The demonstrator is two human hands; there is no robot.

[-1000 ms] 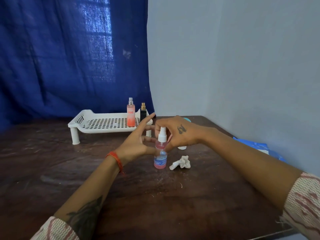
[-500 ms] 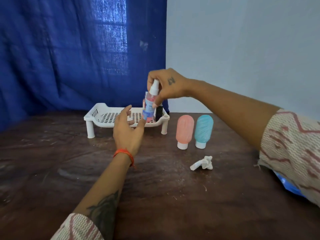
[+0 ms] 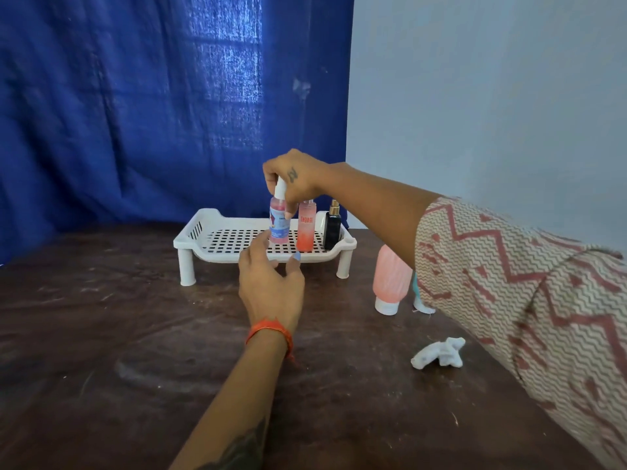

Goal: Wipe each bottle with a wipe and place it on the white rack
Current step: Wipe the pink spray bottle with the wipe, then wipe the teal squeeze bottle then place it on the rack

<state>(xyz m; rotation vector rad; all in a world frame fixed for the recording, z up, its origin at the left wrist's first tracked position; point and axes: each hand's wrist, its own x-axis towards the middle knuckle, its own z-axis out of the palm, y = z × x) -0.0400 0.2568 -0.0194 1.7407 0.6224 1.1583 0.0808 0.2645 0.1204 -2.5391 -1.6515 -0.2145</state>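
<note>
1. Step in hand looks like setting the small pink spray bottle (image 3: 279,221) down on the white rack (image 3: 203,232). The right hand (image 3: 295,179) has it pinched from above by the white nozzle, fingers curled round the top, bottle hanging upright over the rack's grid.

2. To do it well I'd say: lower it straight, keep it vertical, and let the base sit flat on the grid before letting go. It's a narrow bottle on a holey surface, so a tilted drop could tip it.

3. Watch the neighbours. The taller pink-orange bottle (image 3: 306,228) stands just to its right on the rack, and a dark bottle with a gold top (image 3: 333,228) is beyond that. Leave a small gap so it doesn't knock them over.

4. Can't tell if the base is touching the grid already or is just above it.

5. The left hand (image 3: 271,286) is below and in front of the bottle, fingers spread and relaxed, holding nothing. Fingertips sit near the bottle's base and the rack's front edge, like it's ready to steady things.

6. Still waiting on the worktop (image 3: 101,351): a pink squeeze tube (image 3: 390,283) standing on its cap, another one mostly hidden by the sleeve, and the crumpled wipe (image 3: 437,357) well to the right.
</note>
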